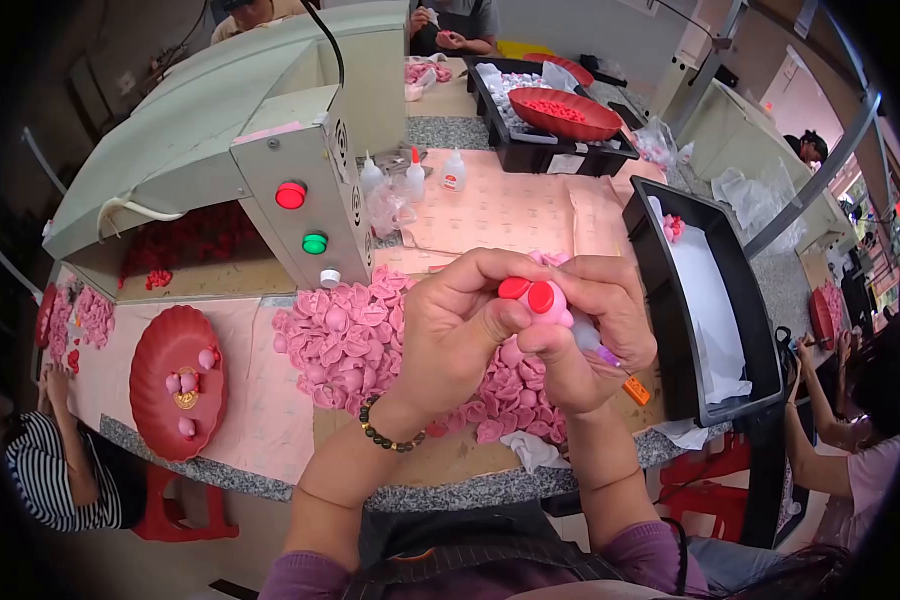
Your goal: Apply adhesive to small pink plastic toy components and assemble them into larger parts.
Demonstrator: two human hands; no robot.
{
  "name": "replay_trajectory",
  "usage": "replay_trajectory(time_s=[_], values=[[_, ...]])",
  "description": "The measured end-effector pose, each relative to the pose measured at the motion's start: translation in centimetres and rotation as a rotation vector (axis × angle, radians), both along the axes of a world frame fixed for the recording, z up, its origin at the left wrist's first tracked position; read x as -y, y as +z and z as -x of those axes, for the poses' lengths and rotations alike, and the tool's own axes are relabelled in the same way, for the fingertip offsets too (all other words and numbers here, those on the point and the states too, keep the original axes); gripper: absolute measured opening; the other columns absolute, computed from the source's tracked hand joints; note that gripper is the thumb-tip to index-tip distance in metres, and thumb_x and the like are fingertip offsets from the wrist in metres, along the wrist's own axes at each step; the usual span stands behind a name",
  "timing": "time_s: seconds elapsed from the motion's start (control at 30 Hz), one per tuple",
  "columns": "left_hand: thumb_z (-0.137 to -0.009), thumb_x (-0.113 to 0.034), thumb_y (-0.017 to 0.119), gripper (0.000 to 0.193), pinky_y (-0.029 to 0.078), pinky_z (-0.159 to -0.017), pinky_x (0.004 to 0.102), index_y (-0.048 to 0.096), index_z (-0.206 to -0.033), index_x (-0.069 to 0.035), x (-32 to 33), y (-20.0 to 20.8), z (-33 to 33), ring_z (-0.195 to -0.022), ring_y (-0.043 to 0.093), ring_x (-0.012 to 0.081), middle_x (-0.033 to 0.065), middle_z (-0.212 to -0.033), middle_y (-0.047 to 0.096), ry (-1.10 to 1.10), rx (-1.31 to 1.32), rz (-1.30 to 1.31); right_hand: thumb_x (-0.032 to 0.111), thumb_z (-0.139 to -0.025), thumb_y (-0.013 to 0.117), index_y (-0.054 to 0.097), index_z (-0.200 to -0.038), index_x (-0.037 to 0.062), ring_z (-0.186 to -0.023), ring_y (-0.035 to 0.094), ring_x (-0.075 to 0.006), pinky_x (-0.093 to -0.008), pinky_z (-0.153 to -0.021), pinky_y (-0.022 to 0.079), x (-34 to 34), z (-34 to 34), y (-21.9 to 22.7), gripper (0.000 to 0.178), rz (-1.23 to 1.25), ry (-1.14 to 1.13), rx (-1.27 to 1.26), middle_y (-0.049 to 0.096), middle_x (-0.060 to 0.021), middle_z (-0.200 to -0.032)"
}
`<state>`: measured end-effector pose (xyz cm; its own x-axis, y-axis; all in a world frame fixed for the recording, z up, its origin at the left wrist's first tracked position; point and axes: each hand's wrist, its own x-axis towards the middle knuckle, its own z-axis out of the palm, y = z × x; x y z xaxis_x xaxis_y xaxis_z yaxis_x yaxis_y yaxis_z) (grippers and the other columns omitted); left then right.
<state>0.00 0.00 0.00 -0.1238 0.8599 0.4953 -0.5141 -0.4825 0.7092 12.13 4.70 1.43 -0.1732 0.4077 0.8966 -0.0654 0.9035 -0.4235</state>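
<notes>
**Pink toy gripped in both hands**

The left hand (pixel 450 325) and right hand (pixel 605 325) pinch a pink toy (pixel 554 312) with red ovals, above the table (pixel 420 495), toward its front edge. Pink pieces (pixel 342 335) lie heaped beneath. A black tray (pixel 672 320) stands along the right edge, a red bowl (pixel 160 345) near the front-left.
</notes>
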Motion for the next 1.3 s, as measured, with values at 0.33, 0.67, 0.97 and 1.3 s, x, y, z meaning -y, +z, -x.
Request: replay_trajectory(time_s=[0.33, 0.67, 0.97, 1.3], values=[[-0.083, -0.021, 0.066, 0.033, 0.047, -0.083, 0.0287, 0.055, -0.103, 0.002, 0.2, 0.4, 0.1, -0.093, 0.058, 0.0156, 0.0112, -0.103, 0.059, 0.022, -0.002, 0.024, 0.023, -0.065, 0.081, 0.064, -0.093, -0.0026, -0.075, 0.058, -0.0166, -0.0257, -0.061, 0.047, 0.0, 0.2, 0.0, 0.041, 0.014, 0.017, -0.015, 0.058, -0.0125, -0.088], [-0.073, -0.011, 0.075, 0.034, 0.045, -0.077, 0.0237, 0.057, -0.100, 0.001, -1.5, -0.3, 1.0, -0.086, 0.053, 0.0099, 0.0044, -0.093, 0.058, 0.260, -0.084, -0.107, 0.010, -0.080, 0.066, 0.060, -0.108, -0.0021, -0.089, 0.054, -0.0154, -0.0238, -0.073, 0.046, -2.0, 0.8, -0.2, 0.031, 0.336, 0.458, -0.062, 0.048, -0.0096, -0.105], [-0.074, -0.013, 0.073, 0.030, 0.047, -0.079, 0.0260, 0.063, -0.099, 0.001, -1.8, -0.4, 1.5, -0.087, 0.057, 0.0147, 0.0083, -0.092, 0.061, 0.255, -0.121, -0.185, 0.011, -0.076, 0.070, 0.060, -0.107, -0.0016, -0.092, 0.054, -0.0173, -0.0256, -0.076, 0.047, -1.3, 0.8, -0.3, 0.034, 0.255, 0.312, 0.021, 0.049, -0.0111, -0.105], [-0.073, -0.020, 0.074, 0.026, 0.047, -0.080, 0.0308, 0.064, -0.091, -0.004, -2.5, -1.3, 1.2, -0.095, 0.055, 0.0201, 0.0067, -0.090, 0.062, 0.017, -0.002, -0.149, 0.024, -0.072, 0.076, 0.062, -0.101, -0.0037, -0.083, 0.055, -0.0176, -0.0259, -0.068, 0.046, -0.8, 1.4, -1.6, 0.043, 0.014, 0.087, -0.063, 0.054, -0.0120, -0.096]])
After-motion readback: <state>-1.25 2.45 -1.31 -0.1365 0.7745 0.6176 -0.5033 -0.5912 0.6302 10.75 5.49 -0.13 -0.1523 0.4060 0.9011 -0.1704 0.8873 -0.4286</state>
